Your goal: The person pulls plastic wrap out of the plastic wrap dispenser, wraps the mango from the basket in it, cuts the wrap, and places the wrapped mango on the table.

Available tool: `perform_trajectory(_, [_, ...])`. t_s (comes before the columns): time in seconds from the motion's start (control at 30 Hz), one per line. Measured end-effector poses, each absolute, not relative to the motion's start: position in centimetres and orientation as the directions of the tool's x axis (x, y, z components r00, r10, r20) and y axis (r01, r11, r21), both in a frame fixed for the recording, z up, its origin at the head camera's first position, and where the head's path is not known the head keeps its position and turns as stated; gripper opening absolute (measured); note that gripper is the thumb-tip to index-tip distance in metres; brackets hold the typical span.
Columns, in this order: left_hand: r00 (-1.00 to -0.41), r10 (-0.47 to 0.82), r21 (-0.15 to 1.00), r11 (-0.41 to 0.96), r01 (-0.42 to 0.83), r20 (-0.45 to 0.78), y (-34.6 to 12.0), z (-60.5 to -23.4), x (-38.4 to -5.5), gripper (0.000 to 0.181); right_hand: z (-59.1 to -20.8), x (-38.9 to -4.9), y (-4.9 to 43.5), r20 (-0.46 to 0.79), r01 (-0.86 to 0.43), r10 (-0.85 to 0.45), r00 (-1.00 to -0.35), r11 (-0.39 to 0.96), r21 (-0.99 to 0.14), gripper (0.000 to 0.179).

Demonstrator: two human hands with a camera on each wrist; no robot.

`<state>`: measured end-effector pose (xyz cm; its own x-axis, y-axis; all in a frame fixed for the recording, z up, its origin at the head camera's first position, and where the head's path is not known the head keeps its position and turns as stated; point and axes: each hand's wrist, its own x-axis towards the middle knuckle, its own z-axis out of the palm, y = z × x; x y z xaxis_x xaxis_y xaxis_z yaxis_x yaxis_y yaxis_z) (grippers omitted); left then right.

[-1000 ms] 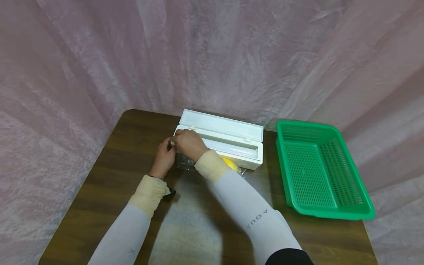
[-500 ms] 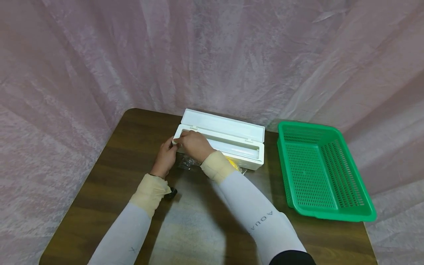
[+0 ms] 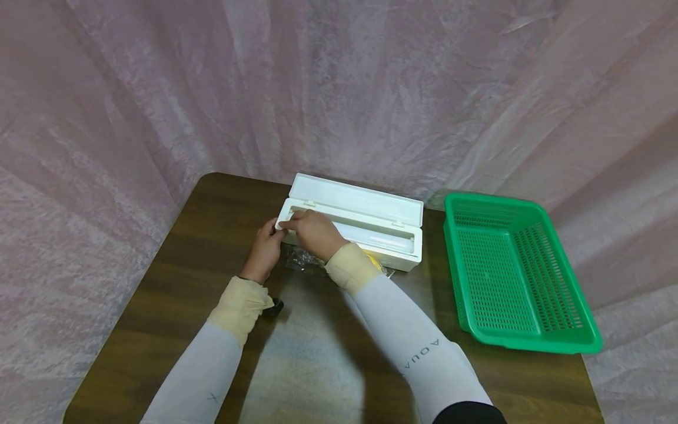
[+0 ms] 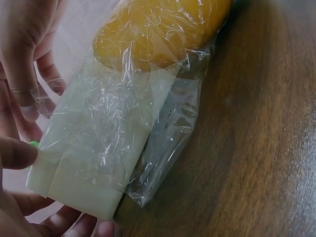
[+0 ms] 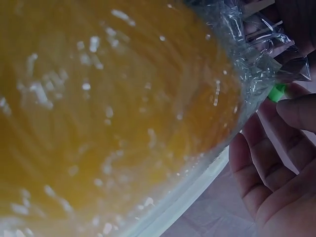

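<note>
Your left hand (image 3: 263,253) curls round one long white plastic box (image 3: 354,218); your right hand (image 3: 318,234), fingers bent, pinches one clear plastic film (image 4: 172,131).

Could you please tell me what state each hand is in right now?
Left hand: closed, holding the white box.
Right hand: closed, apparently pinching clear film.

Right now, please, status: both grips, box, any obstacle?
Left grip holds white box, left end. Right grip close by, hold unclear. Lid open. Film-wrapped yellow thing close in front.
</note>
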<state>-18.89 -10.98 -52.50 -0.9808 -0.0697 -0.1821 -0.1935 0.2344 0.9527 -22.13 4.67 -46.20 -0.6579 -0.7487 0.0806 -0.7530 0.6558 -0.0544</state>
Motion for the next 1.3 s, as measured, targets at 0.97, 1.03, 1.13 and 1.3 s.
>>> perform_trajectory(0.97, [-0.974, -0.080, 0.949, 0.220, -0.224, -0.212, -10.78, -51.90, -19.07, 0.053, -46.45, -21.87, 5.08, 0.081, -0.724, -0.720, -0.689, 0.679, -0.123, 0.049])
perform_trajectory(1.03, [-0.973, -0.078, 0.949, 0.217, -0.229, -0.217, -10.80, -51.89, -19.09, 0.053, -46.50, -21.88, 5.08, 0.081, -0.725, -0.721, -0.689, 0.680, -0.114, 0.049])
perform_trajectory(1.13, [-0.970, -0.085, 0.945, 0.221, -0.241, -0.227, -10.82, -51.87, -19.06, 0.056, -46.57, -21.86, 5.10, 0.085, -0.729, -0.724, -0.684, 0.679, -0.088, 0.049])
perform_trajectory(1.3, [-0.966, -0.084, 0.938, 0.231, -0.258, -0.245, -10.84, -51.71, -18.89, 0.057, -46.59, -21.76, 5.16, 0.091, -0.730, -0.725, -0.683, 0.679, -0.071, 0.048])
